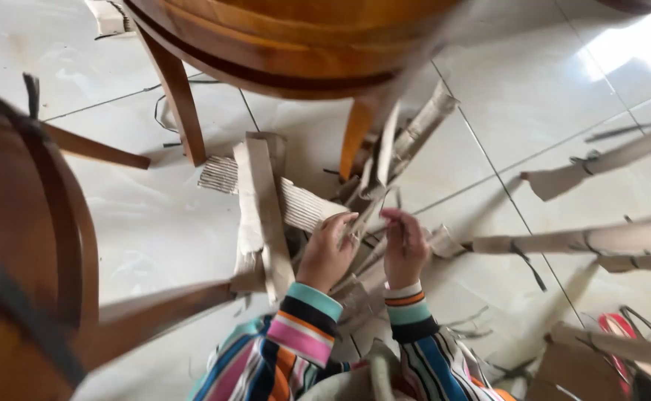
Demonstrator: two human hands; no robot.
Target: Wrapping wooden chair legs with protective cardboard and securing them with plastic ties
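- Striped sleeves (318,327) sit nearest my camera; 2 cuffs are visible, both in multicoloured stripes.
- My left hand (325,252) is curled around a cardboard strip (366,208) that rises toward the chair above it.
- My right hand (405,249) pinches the same bundle just beside the left; the 2 hands are close together, not touching as far as I can tell.
- Done, in my judgement: 1 chair leg (418,134) is already wrapped in cardboard, and at least 3 wrapped legs (607,160) lie tied at the right.
- Left: 2 bare wooden legs (180,104) show no wrapping.
- Loose material: 1 corrugated sheet (299,204) and 1 folded piece (262,215) lie on the tiled floor (533,89).
- Ties: motion blur prevents a count.
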